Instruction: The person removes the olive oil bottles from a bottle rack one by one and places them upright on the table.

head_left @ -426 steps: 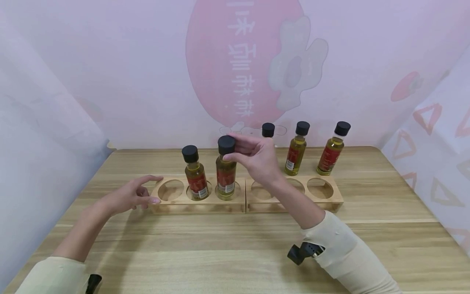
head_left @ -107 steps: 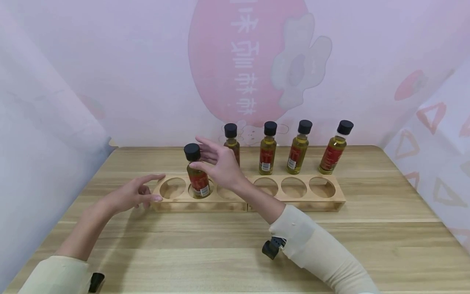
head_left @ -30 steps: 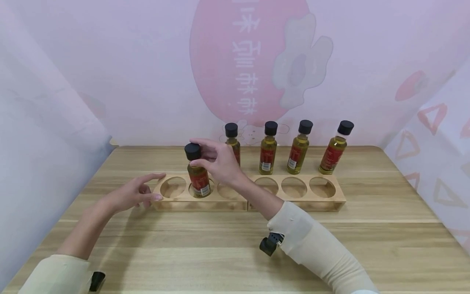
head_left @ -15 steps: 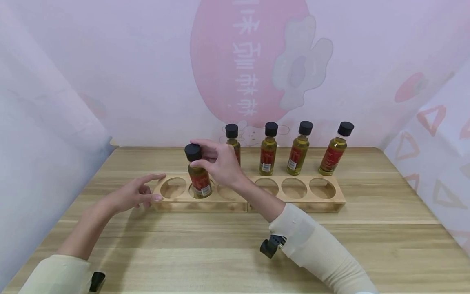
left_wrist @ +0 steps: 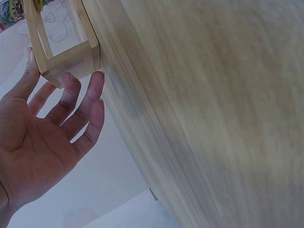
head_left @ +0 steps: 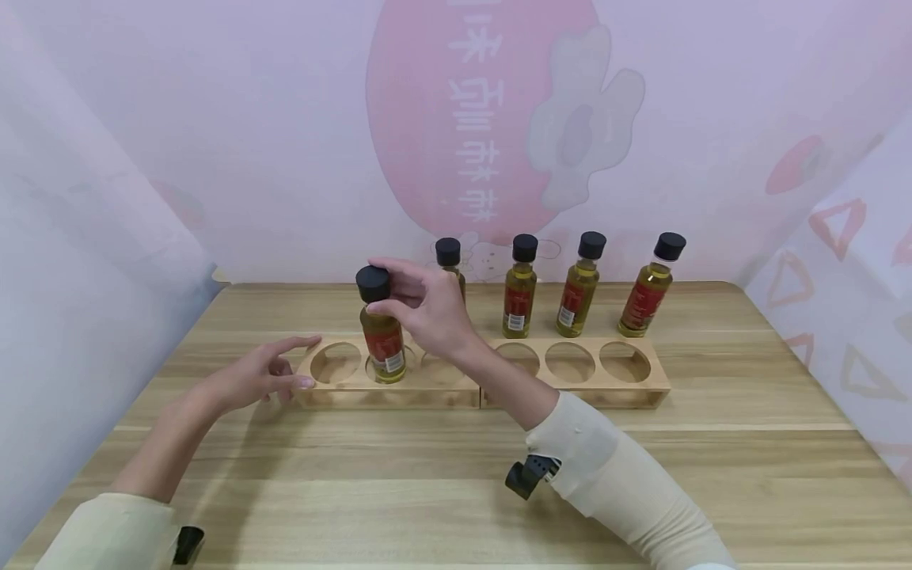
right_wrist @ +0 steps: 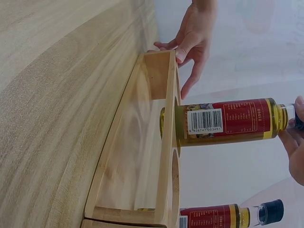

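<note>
My right hand (head_left: 435, 313) pinches a small oil bottle (head_left: 383, 348) near its black cap. The bottle has a red label and yellow oil. It stands nearly upright in the middle hole of the left wooden bottle rack (head_left: 399, 398). In the right wrist view the base of the oil bottle (right_wrist: 228, 121) pokes only a little through the rack's top board, above the table. My left hand (head_left: 252, 380) holds that rack's left end between thumb and index finger. In the left wrist view the other fingers of the left hand (left_wrist: 47, 133) are bent beside the rack's end.
Behind the racks several similar bottles stand in a row, among them a bottle (head_left: 518, 305) and a far-right bottle (head_left: 644, 301). A second wooden rack (head_left: 577, 396) with three holes abuts the first on the right. A printed cloth (head_left: 285, 158) hangs behind the table (head_left: 427, 491).
Earlier my right hand was on a bottle in the third hole; that one now stands behind the rack. It then took the middle bottle, which has risen slightly. My left hand stays put.
</note>
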{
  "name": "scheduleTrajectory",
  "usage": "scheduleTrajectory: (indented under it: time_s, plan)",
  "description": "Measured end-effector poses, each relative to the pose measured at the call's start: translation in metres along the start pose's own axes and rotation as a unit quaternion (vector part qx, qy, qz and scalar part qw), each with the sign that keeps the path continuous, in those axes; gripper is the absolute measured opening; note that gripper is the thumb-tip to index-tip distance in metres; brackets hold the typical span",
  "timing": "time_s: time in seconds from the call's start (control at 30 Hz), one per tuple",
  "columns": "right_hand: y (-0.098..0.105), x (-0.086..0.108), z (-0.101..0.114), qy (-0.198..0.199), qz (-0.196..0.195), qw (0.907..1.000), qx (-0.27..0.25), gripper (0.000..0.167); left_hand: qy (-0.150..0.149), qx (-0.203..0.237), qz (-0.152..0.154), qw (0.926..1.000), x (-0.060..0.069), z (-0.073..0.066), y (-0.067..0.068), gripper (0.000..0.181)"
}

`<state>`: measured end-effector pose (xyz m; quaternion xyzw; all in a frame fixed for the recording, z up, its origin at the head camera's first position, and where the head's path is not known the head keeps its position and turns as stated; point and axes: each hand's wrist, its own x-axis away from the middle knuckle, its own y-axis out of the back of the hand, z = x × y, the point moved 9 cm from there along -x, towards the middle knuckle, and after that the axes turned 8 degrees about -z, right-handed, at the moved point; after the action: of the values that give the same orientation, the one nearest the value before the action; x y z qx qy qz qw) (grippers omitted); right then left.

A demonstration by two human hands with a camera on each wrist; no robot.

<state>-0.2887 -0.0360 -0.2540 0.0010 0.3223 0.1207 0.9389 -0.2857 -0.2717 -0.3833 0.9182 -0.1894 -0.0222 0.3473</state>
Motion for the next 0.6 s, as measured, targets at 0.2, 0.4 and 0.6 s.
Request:
scheduleTrajectory:
  time_s: [0.2,0.4,0.6]
  plan:
    - [0.005,-0.001,0.004,0.006,-0.029,0.9994,-0.021,0.054,-0.003,-0.002,-0.003,1.0000,0.001,0.001,0.000,0.078]
    - [0.011,-0.002,0.006,0.014,-0.051,0.9981,-0.030,0.052,0.000,0.001,-0.003,1.0000,0.002,0.002,0.000,0.078]
    - [0.016,-0.006,0.009,0.027,-0.070,0.9968,-0.029,0.050,0.002,0.006,-0.002,1.0000,0.000,0.002,0.000,0.078]
